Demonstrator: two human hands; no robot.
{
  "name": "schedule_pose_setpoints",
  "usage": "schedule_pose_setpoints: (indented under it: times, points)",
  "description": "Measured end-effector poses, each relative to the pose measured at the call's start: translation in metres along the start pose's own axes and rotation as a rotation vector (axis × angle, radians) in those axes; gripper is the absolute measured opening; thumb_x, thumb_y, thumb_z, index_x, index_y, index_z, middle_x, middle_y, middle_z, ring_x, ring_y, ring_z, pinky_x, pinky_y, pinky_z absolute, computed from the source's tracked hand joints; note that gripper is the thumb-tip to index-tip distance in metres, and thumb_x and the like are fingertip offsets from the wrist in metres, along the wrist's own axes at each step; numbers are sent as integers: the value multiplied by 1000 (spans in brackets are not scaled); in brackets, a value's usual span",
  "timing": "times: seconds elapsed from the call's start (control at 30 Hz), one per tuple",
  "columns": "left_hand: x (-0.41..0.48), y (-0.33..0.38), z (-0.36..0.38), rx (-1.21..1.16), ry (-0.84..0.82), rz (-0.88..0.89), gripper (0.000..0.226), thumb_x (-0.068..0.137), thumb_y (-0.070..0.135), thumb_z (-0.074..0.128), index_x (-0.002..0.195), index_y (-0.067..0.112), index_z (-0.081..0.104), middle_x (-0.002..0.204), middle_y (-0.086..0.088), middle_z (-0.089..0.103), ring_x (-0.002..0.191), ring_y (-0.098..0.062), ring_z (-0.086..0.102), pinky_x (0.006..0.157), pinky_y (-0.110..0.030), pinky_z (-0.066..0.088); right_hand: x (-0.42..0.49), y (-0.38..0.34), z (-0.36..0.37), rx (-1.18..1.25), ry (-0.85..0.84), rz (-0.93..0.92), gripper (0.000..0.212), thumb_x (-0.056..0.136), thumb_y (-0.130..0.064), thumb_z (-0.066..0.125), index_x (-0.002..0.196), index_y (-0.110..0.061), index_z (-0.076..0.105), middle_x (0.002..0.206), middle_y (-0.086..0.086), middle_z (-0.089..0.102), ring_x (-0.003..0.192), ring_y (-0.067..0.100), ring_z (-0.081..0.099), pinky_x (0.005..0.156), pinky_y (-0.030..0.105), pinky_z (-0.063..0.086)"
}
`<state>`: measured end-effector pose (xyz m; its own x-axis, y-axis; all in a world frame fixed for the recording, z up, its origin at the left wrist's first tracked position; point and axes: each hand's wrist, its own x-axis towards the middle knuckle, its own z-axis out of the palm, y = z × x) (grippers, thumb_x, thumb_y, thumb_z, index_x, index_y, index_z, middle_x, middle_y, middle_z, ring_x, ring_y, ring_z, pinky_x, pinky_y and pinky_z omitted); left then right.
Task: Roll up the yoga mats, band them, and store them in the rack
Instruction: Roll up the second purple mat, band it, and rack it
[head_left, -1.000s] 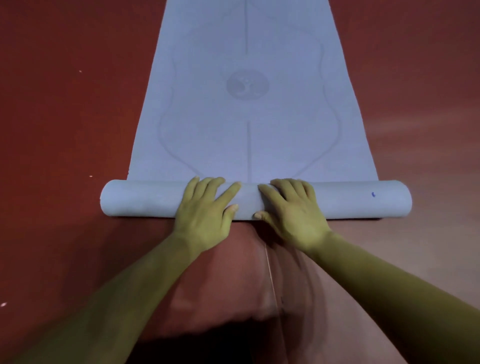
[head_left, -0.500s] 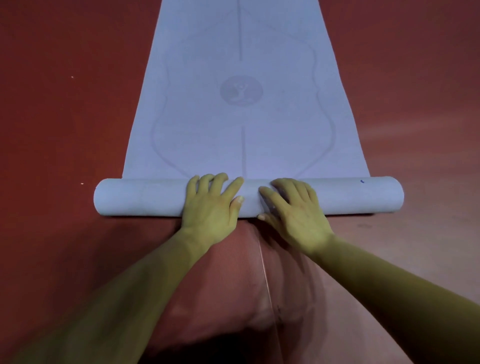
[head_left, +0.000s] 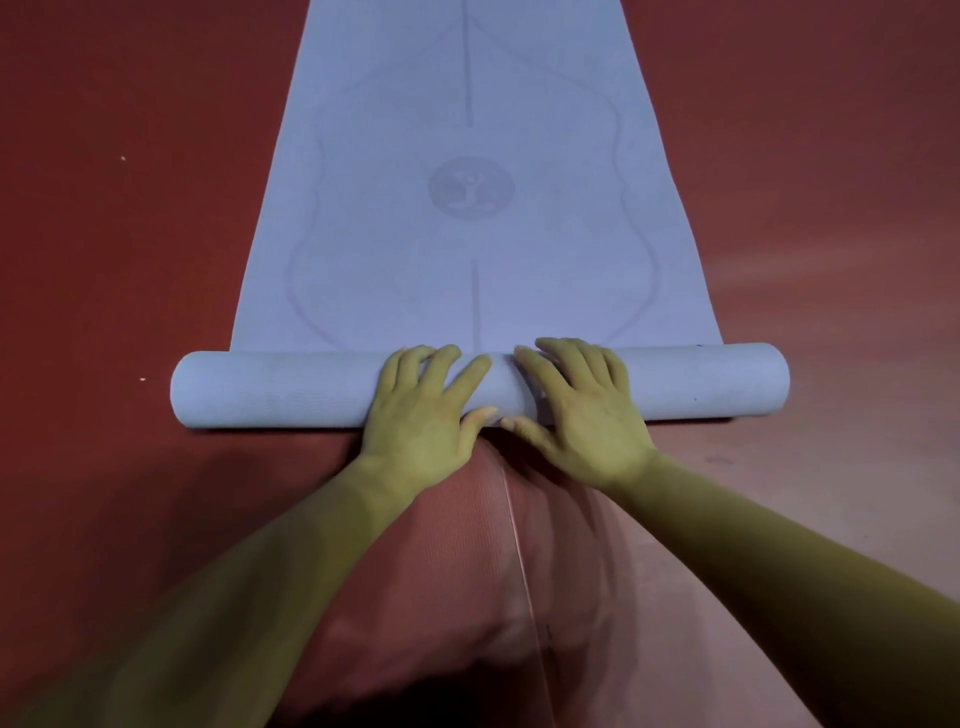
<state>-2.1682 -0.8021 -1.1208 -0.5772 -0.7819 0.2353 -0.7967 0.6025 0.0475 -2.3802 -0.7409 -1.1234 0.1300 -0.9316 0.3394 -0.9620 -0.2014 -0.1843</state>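
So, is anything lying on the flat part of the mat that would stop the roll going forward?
Nothing visible. The left hand and right hand press on the roll; the flat mat ahead carries only printed lines and a round emblem, as far as the view reaches.

— What's lying on the floor (head_left: 104, 260)?
— A pale blue yoga mat (head_left: 395, 270): its rolled end sits under the left hand (head_left: 418, 415) and right hand (head_left: 587, 415), the rest spread flat beyond them.
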Motion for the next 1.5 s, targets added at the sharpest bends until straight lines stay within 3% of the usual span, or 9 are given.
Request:
schedule_pose_setpoints:
  times: [0.13, 0.27, 0.43, 0.6, 0.7, 0.8, 1.0, 1.27, 1.5]
  points:
    - [10, -7, -1, -3, -30, 16, 56, 95, 54, 43, 136, 21, 60, 129, -7, 61, 112, -35, 54, 105, -50, 39, -7, 0, 10, -3, 5, -2, 65, 92, -61, 57, 138, -15, 58, 138, 10, 57, 130, 36, 50, 112, 54, 33]
    - [11, -1, 2, 60, -20, -20, 61, 97, 54, 37, 145, 20, 51, 135, -15, 56, 122, -35, 52, 112, -55, 35, 9, 7, 13, 30, 16, 17, 62, 95, -60, 51, 136, -15, 60, 134, 9, 61, 125, 36, 54, 111, 53, 32]
    - [11, -5, 10, 100, 27, 46, 61, 93, 61, 44, 139, 23, 56, 134, -15, 53, 120, -38, 50, 112, -58, 31, 15, 12, 14, 32, 2, 10, 64, 97, -60, 48, 137, -13, 61, 134, 8, 62, 124, 34, 55, 110, 53, 36]
    - [33, -17, 8, 37, 9, 76, 61, 92, 59, 45, 138, 21, 58, 129, -13, 58, 112, -37, 54, 106, -53, 39, 33, 25, 10, 100, -31, 28, 70, 90, -67, 53, 139, -17, 60, 140, 8, 60, 130, 31, 53, 111, 46, 34]
    - [44, -23, 6, 17, -10, 72, 61, 91, 60, 44, 136, 21, 60, 123, -10, 60, 106, -33, 56, 98, -48, 41, 36, 30, 9, 99, 11, -25, 72, 82, -74, 60, 129, -20, 66, 129, 5, 60, 119, 27, 54, 102, 41, 34]
    - [54, -25, 5, 13, -46, 73, 62, 91, 61, 42, 135, 22, 60, 120, -9, 61, 102, -31, 56, 94, -46, 42, 40, 28, 11, 81, 7, -12, 67, 83, -69, 62, 124, -17, 67, 122, 4, 61, 111, 29, 55, 98, 41, 36]
    - [45, -22, 7, 1, 60, 34, 55, 96, 52, 45, 138, 20, 58, 134, -14, 56, 120, -33, 50, 107, -51, 37, 46, 30, 12, 102, 14, -29, 59, 94, -59, 58, 128, -11, 66, 121, 6, 63, 111, 31, 58, 98, 43, 41]
    - [55, -26, 10, -15, 32, -1, 49, 94, 50, 49, 133, 24, 63, 132, -11, 59, 117, -36, 54, 106, -51, 37, 46, 27, 14, 53, 30, 3, 67, 92, -60, 58, 137, -9, 61, 137, 10, 59, 122, 33, 52, 105, 50, 40]
    - [55, -19, 10, 20, 44, -59, 51, 95, 55, 45, 135, 26, 59, 136, -11, 54, 124, -31, 49, 110, -53, 33, 60, 40, 18, 69, 13, -25, 65, 96, -59, 53, 138, -10, 61, 132, 7, 62, 118, 36, 55, 104, 48, 40]
